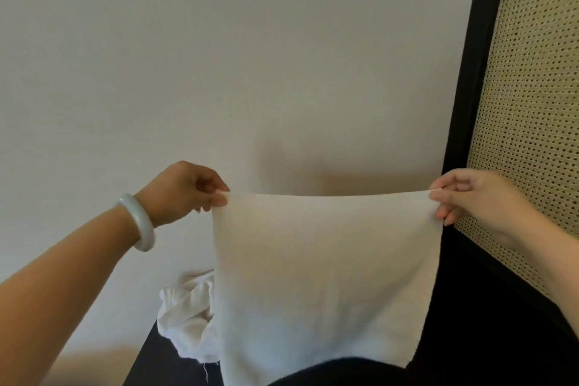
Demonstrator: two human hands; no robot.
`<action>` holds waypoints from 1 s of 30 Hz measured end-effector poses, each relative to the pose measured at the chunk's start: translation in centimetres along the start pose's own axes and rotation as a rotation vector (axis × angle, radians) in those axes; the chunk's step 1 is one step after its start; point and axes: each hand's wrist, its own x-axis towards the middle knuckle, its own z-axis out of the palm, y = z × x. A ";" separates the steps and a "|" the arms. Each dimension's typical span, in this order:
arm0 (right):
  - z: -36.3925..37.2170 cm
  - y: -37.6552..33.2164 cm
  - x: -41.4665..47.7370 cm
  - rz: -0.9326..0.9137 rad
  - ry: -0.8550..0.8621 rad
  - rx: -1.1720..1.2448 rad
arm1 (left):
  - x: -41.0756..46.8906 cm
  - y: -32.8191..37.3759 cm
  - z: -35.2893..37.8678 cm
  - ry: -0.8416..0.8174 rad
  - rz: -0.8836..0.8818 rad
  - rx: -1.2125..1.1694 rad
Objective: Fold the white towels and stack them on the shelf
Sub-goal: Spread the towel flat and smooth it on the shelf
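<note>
Towel (326,276) hangs spread in the air before a pale wall (219,56), its top edge stretched between both hands. The left hand (185,189), a bangle (139,222) at its wrist, pinches one corner; the right hand (470,197) pinches the other. Crumpled white cloth (188,320) lies below, at a dark surface's (163,363) left edge.

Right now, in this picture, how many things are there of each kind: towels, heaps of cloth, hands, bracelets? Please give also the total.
White towel, held spread out: 1
Heap of crumpled white cloth, pieces inside cannot be counted: 1
Hands, left hand and right hand, each pinching a top corner: 2
White bracelet on the left wrist: 1
Total: 5
</note>
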 end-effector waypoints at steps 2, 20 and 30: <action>1.0 1.8 0.5 0.091 -0.015 0.025 | 0.9 -0.3 2.4 -0.042 -0.090 0.085; 4.9 13.2 -15.4 0.421 0.196 -0.014 | -14.8 -2.6 16.7 -0.040 -0.383 -0.169; 9.3 19.7 -27.9 0.794 0.145 -0.293 | -28.3 -6.7 25.4 -0.169 -0.465 -0.134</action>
